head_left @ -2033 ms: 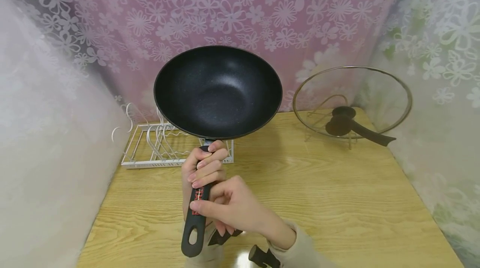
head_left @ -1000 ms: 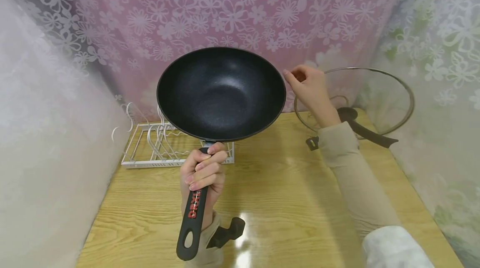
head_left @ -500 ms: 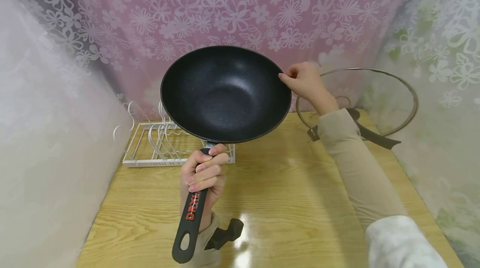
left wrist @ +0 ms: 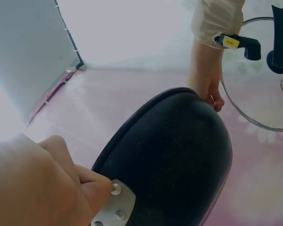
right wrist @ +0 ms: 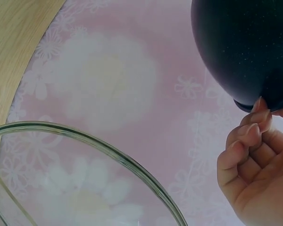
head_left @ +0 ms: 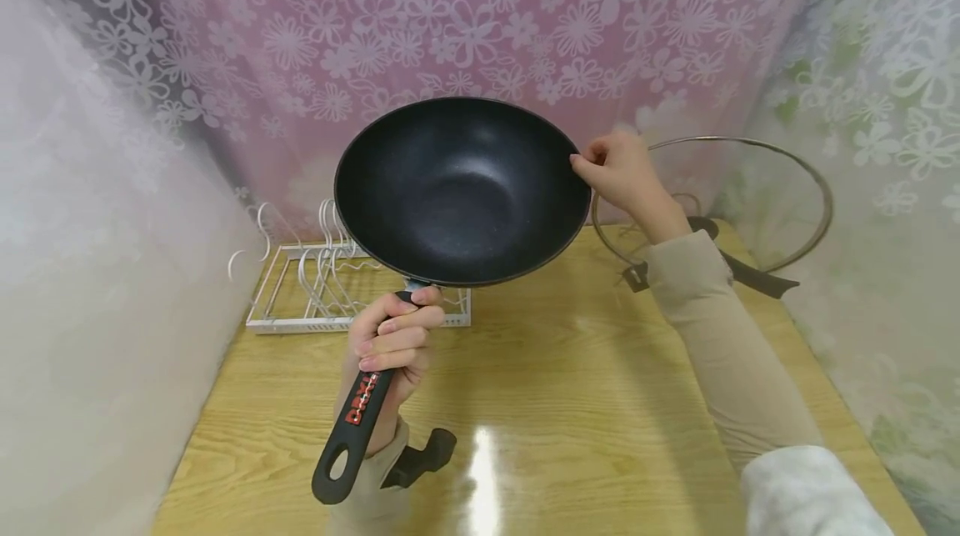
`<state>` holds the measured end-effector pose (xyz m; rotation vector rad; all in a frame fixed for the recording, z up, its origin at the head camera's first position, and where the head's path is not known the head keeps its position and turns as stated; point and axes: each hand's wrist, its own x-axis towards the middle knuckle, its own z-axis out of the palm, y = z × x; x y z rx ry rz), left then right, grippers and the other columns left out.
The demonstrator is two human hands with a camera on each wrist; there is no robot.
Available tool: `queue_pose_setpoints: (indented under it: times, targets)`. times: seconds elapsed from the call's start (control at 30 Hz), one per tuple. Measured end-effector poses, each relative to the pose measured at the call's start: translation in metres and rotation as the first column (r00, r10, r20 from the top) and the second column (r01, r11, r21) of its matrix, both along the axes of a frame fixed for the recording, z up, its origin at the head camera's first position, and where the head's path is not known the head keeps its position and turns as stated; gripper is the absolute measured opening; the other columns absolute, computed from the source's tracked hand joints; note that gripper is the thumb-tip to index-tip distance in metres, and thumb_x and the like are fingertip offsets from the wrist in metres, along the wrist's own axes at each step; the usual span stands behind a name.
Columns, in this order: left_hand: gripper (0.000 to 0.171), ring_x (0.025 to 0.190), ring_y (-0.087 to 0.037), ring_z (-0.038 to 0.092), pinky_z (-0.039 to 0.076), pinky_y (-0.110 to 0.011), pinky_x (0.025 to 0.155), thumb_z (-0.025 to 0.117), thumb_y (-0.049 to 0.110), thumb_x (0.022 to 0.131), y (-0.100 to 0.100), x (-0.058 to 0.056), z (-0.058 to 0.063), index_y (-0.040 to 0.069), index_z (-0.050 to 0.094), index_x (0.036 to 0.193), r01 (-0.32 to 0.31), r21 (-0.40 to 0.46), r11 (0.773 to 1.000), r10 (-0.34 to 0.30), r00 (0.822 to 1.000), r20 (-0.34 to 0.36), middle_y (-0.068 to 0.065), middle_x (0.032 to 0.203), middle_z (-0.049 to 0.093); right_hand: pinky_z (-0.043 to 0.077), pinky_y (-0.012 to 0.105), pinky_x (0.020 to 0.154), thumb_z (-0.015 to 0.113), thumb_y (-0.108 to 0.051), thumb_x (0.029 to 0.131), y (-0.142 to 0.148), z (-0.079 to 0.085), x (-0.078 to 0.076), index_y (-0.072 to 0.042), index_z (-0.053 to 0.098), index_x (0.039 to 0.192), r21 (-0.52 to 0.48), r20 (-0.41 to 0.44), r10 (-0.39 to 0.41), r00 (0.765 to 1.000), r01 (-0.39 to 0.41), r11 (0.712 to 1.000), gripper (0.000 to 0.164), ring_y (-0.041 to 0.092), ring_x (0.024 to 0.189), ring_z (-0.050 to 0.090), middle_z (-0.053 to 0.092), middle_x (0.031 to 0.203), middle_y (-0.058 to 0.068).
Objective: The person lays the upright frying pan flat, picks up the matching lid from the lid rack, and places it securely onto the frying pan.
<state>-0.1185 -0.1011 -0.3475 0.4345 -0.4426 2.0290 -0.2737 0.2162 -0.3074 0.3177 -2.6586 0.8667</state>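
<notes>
A black wok [head_left: 461, 194] is held up over the table, its dark inside facing the head camera. My left hand [head_left: 397, 336] grips its black handle [head_left: 348, 440] close to the bowl, fingers curled round it. Red lettering shows on the handle below the fingers. On the far right side of the bowl, my right hand [head_left: 618, 173] pinches the rim between thumb and fingers. The right wrist view shows those fingertips [right wrist: 259, 106] on the rim, under the speckled outer wall. In the left wrist view a riveted metal bracket [left wrist: 120, 205] joins handle and wok.
A white wire rack [head_left: 300, 323] stands at the back left of the wooden table [head_left: 570, 403], partly behind the wok. At the back right a glass lid [head_left: 821, 227] with a black knob leans upright on a wire stand, partly hidden by my right forearm. Patterned curtains surround the table.
My right hand has left the handle, crossed to the right and taken hold of the wok's rim. The wok has shifted slightly right, and the handle's end has swung left.
</notes>
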Motion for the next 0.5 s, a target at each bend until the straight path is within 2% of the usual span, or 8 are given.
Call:
queue_pose_setpoints:
  times: [0.3, 0.5]
  targets:
    - [0.016, 0.040, -0.003, 0.032, 0.040, -0.016, 0.039, 0.028, 0.004, 0.091, -0.017, -0.007, 0.007, 0.003, 0.034, 0.105, 0.047, -0.041, 0.998, -0.049, 0.998, -0.033, 0.004, 0.066, 0.027, 0.028, 0.027, 0.043, 0.057, -0.029, 0.090, 0.001, 0.007, 0.015, -0.006, 0.055, 0.062, -0.019, 0.018, -0.049, 0.999, 0.049, 0.999, 0.037, 0.018, 0.045, 0.035, 0.045, 0.053, 0.007]
    - [0.016, 0.039, -0.003, 0.032, 0.041, -0.016, 0.039, 0.026, 0.004, 0.092, -0.026, -0.011, 0.015, 0.002, 0.033, 0.106, 0.070, -0.065, 0.995, -0.074, 0.996, -0.058, 0.004, 0.067, 0.028, 0.027, 0.026, 0.043, 0.059, -0.026, 0.088, 0.002, 0.016, 0.027, -0.006, 0.056, 0.064, -0.067, 0.022, -0.043, 0.999, 0.045, 0.997, 0.032, 0.015, 0.044, 0.032, 0.043, 0.052, 0.005]
